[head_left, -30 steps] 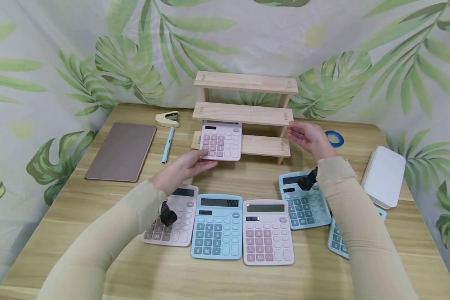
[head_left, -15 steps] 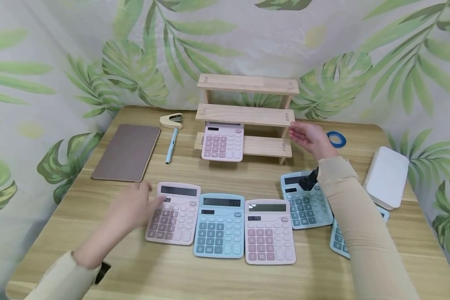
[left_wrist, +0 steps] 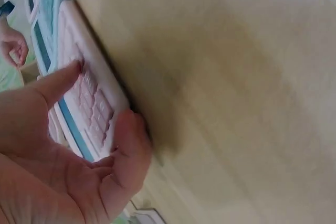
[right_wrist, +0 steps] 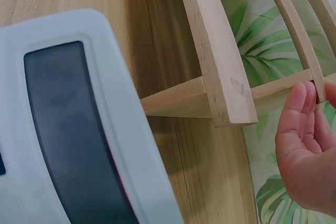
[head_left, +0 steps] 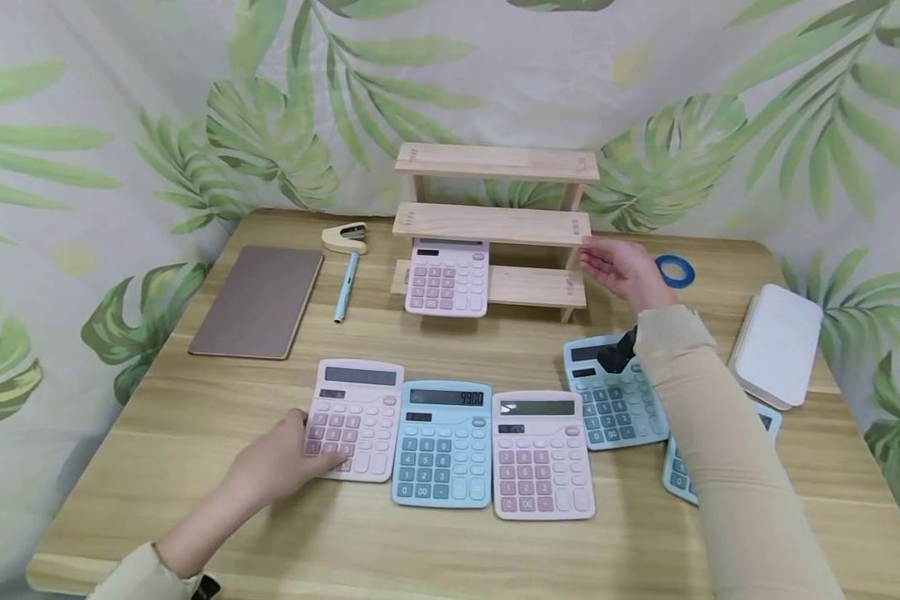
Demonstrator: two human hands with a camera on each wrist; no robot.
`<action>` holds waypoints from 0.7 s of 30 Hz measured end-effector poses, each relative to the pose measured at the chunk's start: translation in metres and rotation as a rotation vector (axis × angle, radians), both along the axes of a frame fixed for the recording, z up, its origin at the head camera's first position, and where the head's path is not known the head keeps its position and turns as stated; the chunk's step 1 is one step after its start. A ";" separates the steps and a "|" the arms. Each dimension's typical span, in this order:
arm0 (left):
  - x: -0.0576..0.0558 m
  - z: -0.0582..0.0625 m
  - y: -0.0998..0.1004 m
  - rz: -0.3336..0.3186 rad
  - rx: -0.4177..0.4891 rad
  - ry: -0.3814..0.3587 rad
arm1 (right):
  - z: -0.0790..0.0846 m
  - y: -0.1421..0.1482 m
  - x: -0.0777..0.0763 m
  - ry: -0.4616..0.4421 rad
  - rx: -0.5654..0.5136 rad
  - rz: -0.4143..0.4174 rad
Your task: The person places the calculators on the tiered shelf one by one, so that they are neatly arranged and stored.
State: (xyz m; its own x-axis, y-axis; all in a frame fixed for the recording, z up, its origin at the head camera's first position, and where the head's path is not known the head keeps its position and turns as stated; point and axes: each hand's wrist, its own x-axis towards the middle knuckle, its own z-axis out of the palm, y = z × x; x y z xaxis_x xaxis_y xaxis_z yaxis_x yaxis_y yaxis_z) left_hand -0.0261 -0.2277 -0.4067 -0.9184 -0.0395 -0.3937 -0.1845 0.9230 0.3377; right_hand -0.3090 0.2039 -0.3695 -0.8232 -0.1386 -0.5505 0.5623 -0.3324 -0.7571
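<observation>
9900 on mid blue calc [head_left: 442,447]

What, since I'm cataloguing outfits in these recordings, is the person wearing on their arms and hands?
The right sleeve and left sleeve are plain and beige, though little of the left one shows. A black device sits by the end of each. The left hand and right hand are bare, with no gloves or rings visible.

Wood-grain table [head_left: 450,554]: brown rectangular notebook [head_left: 257,302], pink and blue rectangular calculators [head_left: 442,442], cream stapler [head_left: 339,239], pale wooden rack [head_left: 495,162]
Lowest tier [head_left: 532,287]: pink rectangular calculator [head_left: 447,279], overhanging
</observation>
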 end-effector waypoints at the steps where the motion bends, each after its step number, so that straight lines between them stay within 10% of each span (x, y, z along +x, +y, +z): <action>1: 0.001 -0.002 -0.001 0.009 0.011 0.009 | -0.001 0.000 0.000 0.002 0.001 -0.003; 10: 0.007 -0.006 -0.023 0.132 0.375 -0.071 | 0.000 -0.003 0.000 -0.003 -0.002 -0.008; 21: -0.007 0.040 -0.054 0.291 0.921 -0.043 | 0.002 -0.001 -0.001 -0.008 0.014 -0.008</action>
State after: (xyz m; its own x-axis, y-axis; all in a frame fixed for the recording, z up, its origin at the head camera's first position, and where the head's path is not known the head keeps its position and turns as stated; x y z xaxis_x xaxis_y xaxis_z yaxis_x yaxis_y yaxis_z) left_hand -0.0329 -0.2817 -0.3670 -0.9056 0.0772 -0.4171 -0.3933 0.2160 0.8937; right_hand -0.3100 0.2027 -0.3680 -0.8196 -0.1242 -0.5594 0.5661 -0.3262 -0.7570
